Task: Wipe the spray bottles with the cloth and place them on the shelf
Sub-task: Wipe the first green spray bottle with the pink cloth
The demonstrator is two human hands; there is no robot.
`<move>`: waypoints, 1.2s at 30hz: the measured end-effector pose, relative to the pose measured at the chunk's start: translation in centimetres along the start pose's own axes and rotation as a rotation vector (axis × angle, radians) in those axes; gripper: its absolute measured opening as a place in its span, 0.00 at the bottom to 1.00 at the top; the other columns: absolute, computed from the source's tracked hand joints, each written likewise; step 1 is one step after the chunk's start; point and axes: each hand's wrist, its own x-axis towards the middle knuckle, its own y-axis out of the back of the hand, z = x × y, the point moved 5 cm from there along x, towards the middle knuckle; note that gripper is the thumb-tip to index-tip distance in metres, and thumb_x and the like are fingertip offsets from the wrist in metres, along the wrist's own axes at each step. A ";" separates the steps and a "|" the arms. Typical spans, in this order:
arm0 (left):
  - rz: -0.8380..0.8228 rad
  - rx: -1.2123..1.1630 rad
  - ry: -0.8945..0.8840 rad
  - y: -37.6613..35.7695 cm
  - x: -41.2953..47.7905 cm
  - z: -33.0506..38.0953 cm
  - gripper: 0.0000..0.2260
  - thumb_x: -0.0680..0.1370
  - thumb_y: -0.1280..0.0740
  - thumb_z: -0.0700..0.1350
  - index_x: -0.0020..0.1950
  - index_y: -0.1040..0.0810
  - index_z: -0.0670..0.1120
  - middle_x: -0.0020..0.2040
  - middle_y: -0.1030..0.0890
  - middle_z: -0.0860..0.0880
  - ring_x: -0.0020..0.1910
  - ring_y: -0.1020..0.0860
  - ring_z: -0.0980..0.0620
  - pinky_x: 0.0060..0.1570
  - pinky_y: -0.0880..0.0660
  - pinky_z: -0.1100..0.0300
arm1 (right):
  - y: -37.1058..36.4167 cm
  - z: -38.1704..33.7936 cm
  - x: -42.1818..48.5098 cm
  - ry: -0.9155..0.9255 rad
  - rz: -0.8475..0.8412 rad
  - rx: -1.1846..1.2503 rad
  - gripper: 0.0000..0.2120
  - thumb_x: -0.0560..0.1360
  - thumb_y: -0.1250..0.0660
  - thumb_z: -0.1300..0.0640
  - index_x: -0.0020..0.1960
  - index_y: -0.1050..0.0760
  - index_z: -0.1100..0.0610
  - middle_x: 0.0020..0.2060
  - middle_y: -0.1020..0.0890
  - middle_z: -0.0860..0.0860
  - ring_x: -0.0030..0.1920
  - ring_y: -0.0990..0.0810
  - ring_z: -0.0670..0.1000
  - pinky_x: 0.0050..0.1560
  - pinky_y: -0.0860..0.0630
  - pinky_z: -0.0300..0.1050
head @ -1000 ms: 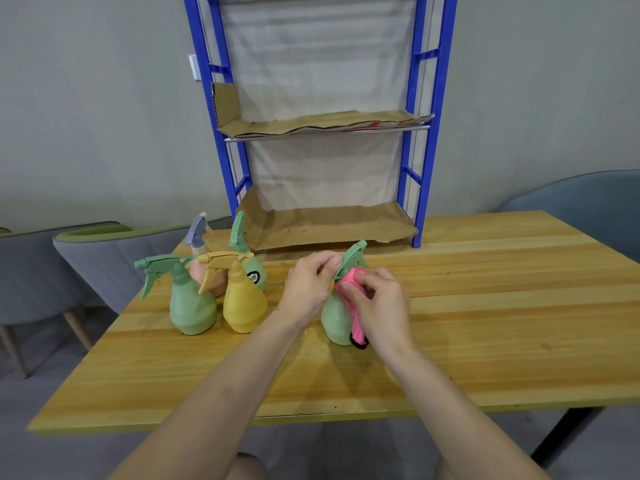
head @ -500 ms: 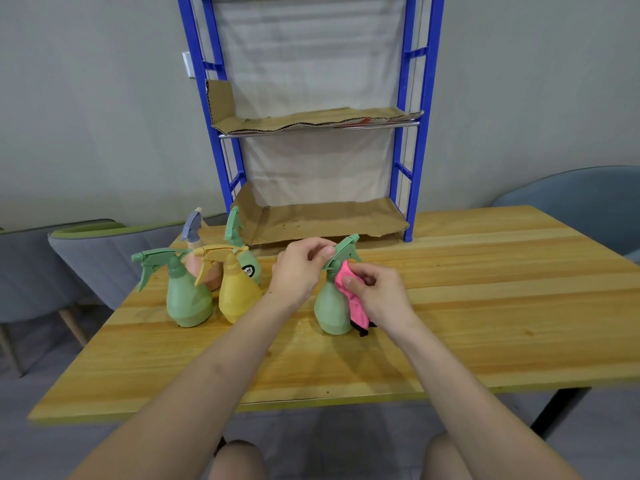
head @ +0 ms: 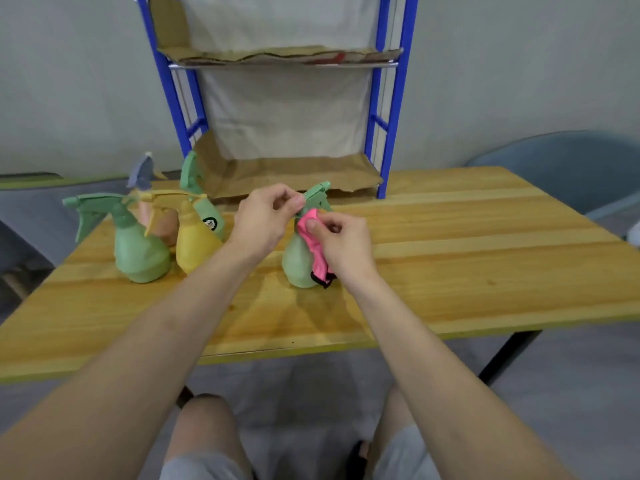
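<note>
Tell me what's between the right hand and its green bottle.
A pink cloth, held by the right hand against the green bottle; head view.

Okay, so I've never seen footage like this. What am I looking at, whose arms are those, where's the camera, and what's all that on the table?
There is no machine here. These are a person's two bare arms, filmed by one wide-angle camera worn on their head and looking forward and down.

The left hand pinches the trigger head of a green bottle standing on the wooden table. The right hand holds a pink cloth against that bottle.

At the left stand four more spray bottles: a second green bottle, a yellow bottle, a peach bottle and a labelled green bottle.

Behind them is a blue shelf lined with cardboard.
</note>
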 end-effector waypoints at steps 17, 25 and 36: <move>-0.006 0.207 0.019 1.0 -0.1 2.0 0.07 0.83 0.33 0.56 0.46 0.21 0.60 0.37 0.22 0.62 0.48 0.24 0.54 0.61 0.32 0.48 | 0.0 -0.4 0.3 -0.016 0.021 0.029 0.07 0.76 0.22 0.54 0.53 0.11 0.53 0.44 0.12 0.49 0.44 0.16 0.45 0.46 0.21 0.41; -0.037 0.367 -0.038 1.6 -0.3 3.5 0.08 0.84 0.36 0.57 0.53 0.17 0.59 0.44 0.18 0.60 0.57 0.25 0.52 0.54 0.40 0.50 | 3.6 -0.3 -0.6 -0.041 0.057 0.039 0.04 0.80 0.27 0.56 0.53 0.13 0.52 0.45 0.12 0.45 0.45 0.16 0.42 0.49 0.22 0.41; -0.114 0.494 -0.083 2.3 -0.3 3.9 0.12 0.86 0.40 0.56 0.58 0.17 0.60 0.51 0.20 0.58 0.56 0.31 0.51 0.52 0.42 0.50 | 7.9 -3.1 0.3 0.095 0.321 0.079 0.06 0.81 0.29 0.52 0.47 0.16 0.44 0.41 0.13 0.44 0.43 0.16 0.42 0.47 0.20 0.40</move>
